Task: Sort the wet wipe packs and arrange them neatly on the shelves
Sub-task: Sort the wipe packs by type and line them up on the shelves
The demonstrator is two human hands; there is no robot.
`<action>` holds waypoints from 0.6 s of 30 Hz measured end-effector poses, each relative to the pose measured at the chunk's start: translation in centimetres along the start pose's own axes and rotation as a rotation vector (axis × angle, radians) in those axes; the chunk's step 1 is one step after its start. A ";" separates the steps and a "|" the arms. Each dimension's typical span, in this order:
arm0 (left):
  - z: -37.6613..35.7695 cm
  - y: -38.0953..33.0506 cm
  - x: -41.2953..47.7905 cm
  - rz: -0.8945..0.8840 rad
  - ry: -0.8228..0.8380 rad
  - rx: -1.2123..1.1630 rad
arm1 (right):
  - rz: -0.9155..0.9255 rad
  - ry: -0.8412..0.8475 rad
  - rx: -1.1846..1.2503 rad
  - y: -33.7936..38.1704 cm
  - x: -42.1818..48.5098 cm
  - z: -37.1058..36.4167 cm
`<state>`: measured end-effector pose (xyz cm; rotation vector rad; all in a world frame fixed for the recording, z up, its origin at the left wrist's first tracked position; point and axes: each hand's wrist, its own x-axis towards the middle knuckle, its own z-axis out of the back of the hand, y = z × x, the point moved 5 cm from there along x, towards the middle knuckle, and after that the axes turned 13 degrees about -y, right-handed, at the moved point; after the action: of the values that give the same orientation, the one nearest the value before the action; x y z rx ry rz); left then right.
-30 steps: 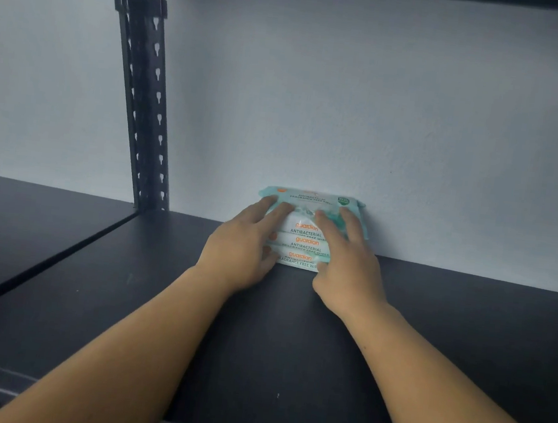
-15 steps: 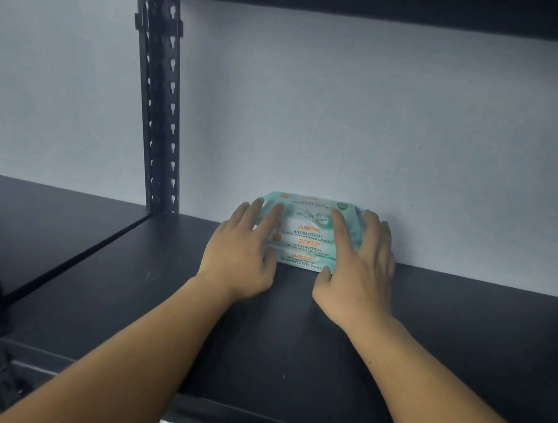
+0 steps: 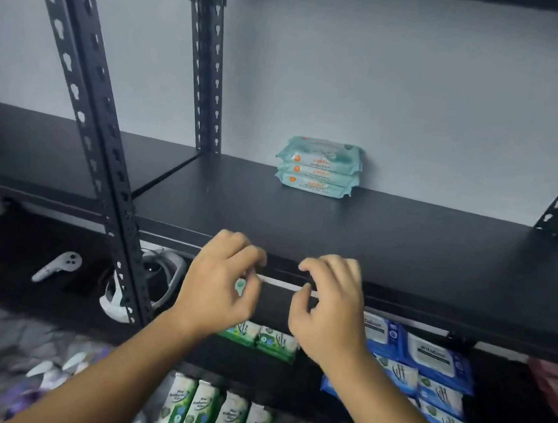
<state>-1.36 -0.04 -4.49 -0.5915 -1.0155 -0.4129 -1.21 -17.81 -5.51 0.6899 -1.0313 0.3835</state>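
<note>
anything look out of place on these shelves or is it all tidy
The stack of three teal wet wipe packs sits neatly by the wall. Odd ones out: a white handheld controller and a white strapped headset lie on the dark lower-left surface, neither being wipes.

A stack of three wet wipe packs [image 3: 318, 166] is set at the back of the shelf [image 3: 405, 245], against the wall [image 3: 421, 88]. The left hand [image 3: 217, 291] and right hand [image 3: 329, 309] are held side by side before the shelf's front edge. More packs [image 3: 215, 414] are ranged below the shelf.
</note>
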 end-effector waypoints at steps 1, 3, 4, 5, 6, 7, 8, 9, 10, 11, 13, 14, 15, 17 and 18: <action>1.0 -0.2 -1.9 0.037 0.002 -0.023 | 0.002 0.041 0.025 0.9 -1.9 0.3; 1.9 0.2 -5.7 0.139 0.050 -0.031 | -0.019 0.180 0.046 1.7 -5.7 -0.1; 1.9 0.9 -7.4 0.194 0.096 -0.012 | -0.045 0.254 0.043 1.6 -7.6 -0.7; 1.6 1.9 -9.0 0.246 0.154 0.014 | -0.083 0.319 0.040 1.2 -9.3 -1.4; 1.1 3.1 -10.3 0.297 0.221 0.039 | -0.133 0.370 0.041 0.6 -10.7 -2.3; 0.4 4.4 -11.4 0.348 0.285 0.058 | -0.196 0.405 0.050 -0.1 -11.8 -3.2; -0.2 5.7 -12.2 0.401 0.341 0.077 | -0.273 0.427 0.063 -0.8 -12.5 -4.0; -0.7 7.1 -12.9 0.452 0.384 0.094 | -0.363 0.448 0.077 -1.5 -13.0 -4.9; -1.3 8.3 -13.4 0.496 0.416 0.111 | -0.460 0.472 0.087 -2.1 -13.3 -5.9; -1.8 9.5 -13.9 0.530 0.436 0.123 | -0.548 0.499 0.088 -2.8 -13.6 -7.0; -3.1 11.6 -14.6 0.577 0.456 0.138 | -0.672 0.536 0.068 -4.3 -13.9 -9.4; -3.8 12.7 -14.9 0.600 0.458 0.142 | -0.714 0.541 0.059 -5.1 -14.1 -10.8; -4.7 14.0 -15.2 0.621 0.457 0.145 | -0.745 0.541 0.052 -6.0 -14.3 -12.3; -6.7 16.9 -16.0 0.661 0.446 0.148 | -0.799 0.549 0.035 -7.9 -15.1 -15.7; -7.8 18.5 -16.5 0.684 0.435 0.141 | -0.826 0.564 0.026 -8.9 -15.5 -17.5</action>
<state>6.72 10.15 -27.02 -0.6463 -0.3794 0.1373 8.04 -11.96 -27.99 0.8990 -0.1588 -0.1371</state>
